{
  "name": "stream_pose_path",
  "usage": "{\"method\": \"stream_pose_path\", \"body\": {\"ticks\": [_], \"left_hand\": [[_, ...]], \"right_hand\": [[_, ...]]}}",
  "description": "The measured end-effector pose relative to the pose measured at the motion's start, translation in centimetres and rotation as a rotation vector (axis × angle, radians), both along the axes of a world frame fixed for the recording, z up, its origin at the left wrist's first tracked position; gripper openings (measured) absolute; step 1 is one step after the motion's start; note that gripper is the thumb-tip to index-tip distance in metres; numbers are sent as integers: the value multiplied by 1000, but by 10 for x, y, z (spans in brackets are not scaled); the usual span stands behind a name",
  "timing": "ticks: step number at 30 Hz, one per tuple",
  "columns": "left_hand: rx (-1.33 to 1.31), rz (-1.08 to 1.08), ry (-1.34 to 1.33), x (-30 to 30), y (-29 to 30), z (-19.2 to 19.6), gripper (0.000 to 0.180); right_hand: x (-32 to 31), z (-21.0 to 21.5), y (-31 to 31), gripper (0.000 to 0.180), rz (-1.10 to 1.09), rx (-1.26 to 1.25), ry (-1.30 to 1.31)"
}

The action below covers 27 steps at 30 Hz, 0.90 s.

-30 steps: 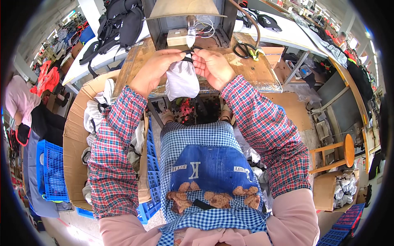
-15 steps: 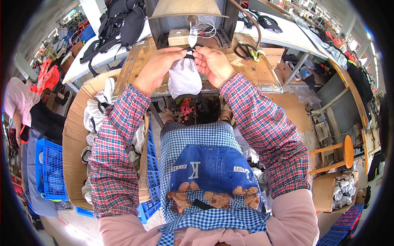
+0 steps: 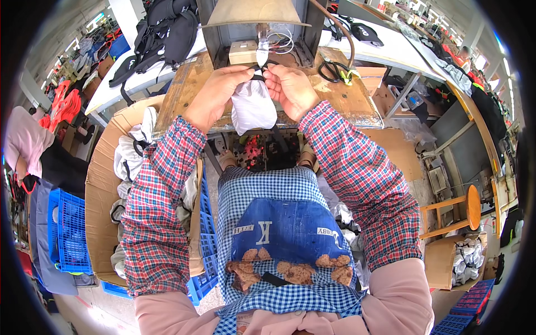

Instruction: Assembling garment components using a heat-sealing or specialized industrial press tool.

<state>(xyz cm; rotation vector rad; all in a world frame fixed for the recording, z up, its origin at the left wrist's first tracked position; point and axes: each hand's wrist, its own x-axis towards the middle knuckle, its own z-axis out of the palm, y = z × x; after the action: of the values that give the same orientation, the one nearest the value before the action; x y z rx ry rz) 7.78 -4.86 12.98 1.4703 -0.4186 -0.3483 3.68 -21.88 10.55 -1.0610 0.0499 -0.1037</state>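
A small pale grey cloth pouch [image 3: 254, 110] with a black band along its top hangs over the front edge of a worn wooden worktop [image 3: 187, 92]. My left hand [image 3: 219, 92] is closed, pinching the black band at its left side. My right hand [image 3: 291, 89] pinches the band on the right, its other fingers curled beside the cloth. Just beyond my fingertips, a bright white pointed tip [image 3: 262, 54] hangs inside an open-fronted metal housing [image 3: 213, 33]. What exactly lies between my fingertips is partly hidden.
Black-handled scissors [image 3: 333, 71] lie right of my right hand. A cardboard box [image 3: 106, 223] of similar pale pouches stands at my left, beside blue crates [image 3: 72, 240]. A wooden stool [image 3: 473, 206] is at right. Black bags [image 3: 167, 33] cover the left table. Another person [image 3: 28, 139] stands far left.
The pouch's hanging part has shifted slightly to the right and down. Both hands keep their pinch on the band, almost in place. The person at far left has moved a little.
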Motion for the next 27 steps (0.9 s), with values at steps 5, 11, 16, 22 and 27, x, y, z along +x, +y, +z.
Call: {"method": "stream_pose_path", "body": {"ticks": [5,11,16,22,27], "left_hand": [[48,-30,-22,4,2,-1,42],[44,-32,4,4,3,2,43],[109,-23,-8,-11,9,13,40],[166,-98,30,-35,58,4,38],[311,-171,-10,-76,75,10,33]], "right_hand": [[0,0,1,14,-5,1,-6],[-2,4,1,15,-43,4,-9],[-16,8,-6,17,-43,1,-41],[-75,2,-30,21,234,-336,6],[-108,-2,-12,28,85,-1014,-368]]}}
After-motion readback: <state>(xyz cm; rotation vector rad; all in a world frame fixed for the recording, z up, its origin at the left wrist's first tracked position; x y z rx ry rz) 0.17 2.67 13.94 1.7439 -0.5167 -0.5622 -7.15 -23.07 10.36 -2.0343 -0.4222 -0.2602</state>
